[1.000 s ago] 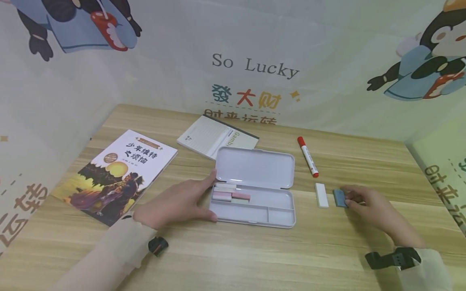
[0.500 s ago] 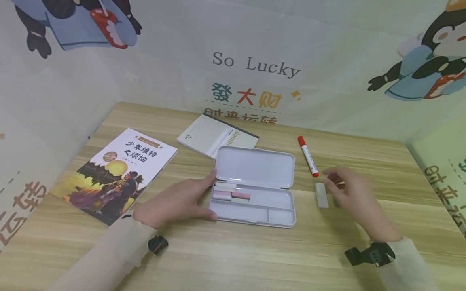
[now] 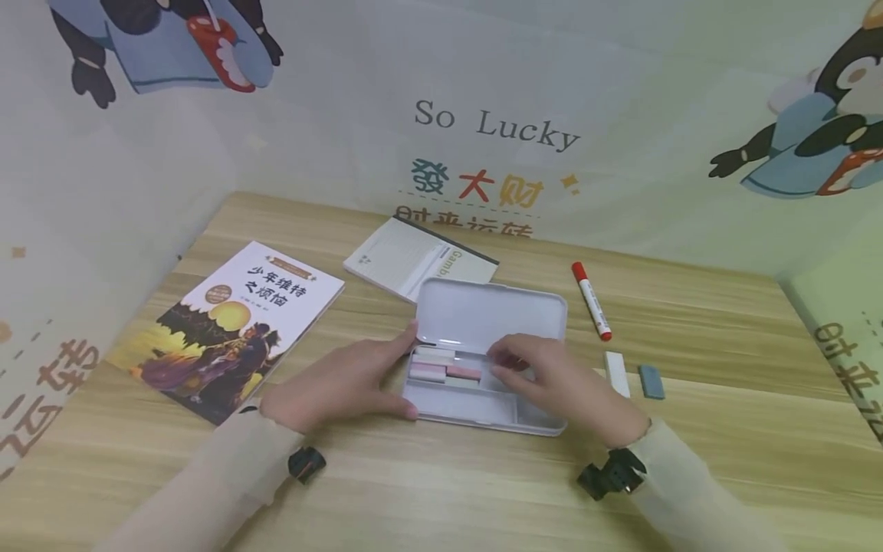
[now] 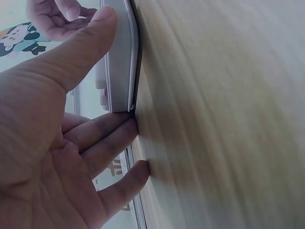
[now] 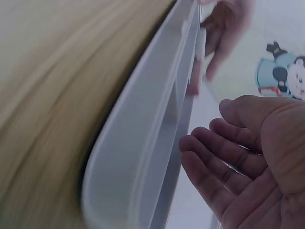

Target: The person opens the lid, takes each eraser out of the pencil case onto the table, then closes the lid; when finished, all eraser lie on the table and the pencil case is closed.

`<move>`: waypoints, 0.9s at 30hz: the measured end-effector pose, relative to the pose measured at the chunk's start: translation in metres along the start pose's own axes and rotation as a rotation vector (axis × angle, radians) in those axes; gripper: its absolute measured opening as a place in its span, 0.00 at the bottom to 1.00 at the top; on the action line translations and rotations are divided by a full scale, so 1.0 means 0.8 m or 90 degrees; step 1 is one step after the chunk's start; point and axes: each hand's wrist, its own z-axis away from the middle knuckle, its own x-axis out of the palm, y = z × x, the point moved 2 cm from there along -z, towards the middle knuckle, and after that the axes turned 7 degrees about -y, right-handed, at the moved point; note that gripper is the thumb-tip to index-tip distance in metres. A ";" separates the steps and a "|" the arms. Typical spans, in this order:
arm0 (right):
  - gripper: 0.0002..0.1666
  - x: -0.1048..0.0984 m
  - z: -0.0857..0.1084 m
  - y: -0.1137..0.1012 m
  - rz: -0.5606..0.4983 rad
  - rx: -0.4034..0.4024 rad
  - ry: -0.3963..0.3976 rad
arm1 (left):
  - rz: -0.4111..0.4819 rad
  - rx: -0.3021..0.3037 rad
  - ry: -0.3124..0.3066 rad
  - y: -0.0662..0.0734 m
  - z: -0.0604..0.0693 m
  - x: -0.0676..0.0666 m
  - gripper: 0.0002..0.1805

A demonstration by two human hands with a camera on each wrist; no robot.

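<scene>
A white pencil case (image 3: 455,408) lies with its lid (image 3: 490,310) raised on the table. Several small white and pink eraser-like blocks (image 3: 464,372) sit in the left of its back compartment. My left hand (image 3: 338,387) holds the case's left end, thumb at the front corner and fingers toward the hinge. In the left wrist view the thumb (image 4: 104,21) presses the case's side. Over the right half of the case hovers my right hand (image 3: 559,383), fingers loosely bent and nothing between them; the right wrist view shows it beside the case wall (image 5: 133,124).
Right of the case lie a white eraser-like block (image 3: 617,374), a blue-grey one (image 3: 651,382) and a red-capped marker (image 3: 592,301). A book (image 3: 231,330) lies on the left, and a notepad (image 3: 414,257) behind the case. A printed cloth (image 3: 331,115) hangs behind the table.
My right hand has let go of the blue-grey block, leaving it on the table, and moved left over the case. The left hand has stayed on the case.
</scene>
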 end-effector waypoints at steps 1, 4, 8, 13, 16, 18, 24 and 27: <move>0.14 0.003 -0.003 -0.003 -0.001 -0.007 -0.009 | 0.002 -0.002 -0.001 0.001 -0.001 0.001 0.64; 0.12 0.011 -0.012 -0.012 -0.003 -0.027 -0.030 | 0.002 -0.008 -0.005 0.002 -0.002 0.001 0.64; 0.10 0.018 -0.022 -0.020 0.002 -0.042 -0.035 | -0.003 -0.007 0.000 0.003 -0.003 0.001 0.64; 0.07 0.024 -0.029 -0.022 0.031 -0.046 -0.027 | -0.007 -0.003 0.005 0.002 -0.004 0.001 0.64; 0.06 0.026 -0.032 -0.023 0.041 -0.055 -0.023 | -0.009 -0.003 0.004 0.002 -0.003 0.001 0.64; 0.06 0.027 -0.033 -0.023 0.049 -0.060 -0.020 | -0.010 -0.002 0.004 0.001 -0.003 0.001 0.64; 0.12 0.027 -0.034 -0.024 0.071 -0.064 -0.009 | -0.013 0.000 0.004 0.002 -0.003 0.000 0.64; 0.16 0.025 -0.031 -0.025 0.057 -0.061 -0.012 | -0.014 0.000 0.003 0.002 -0.003 0.000 0.64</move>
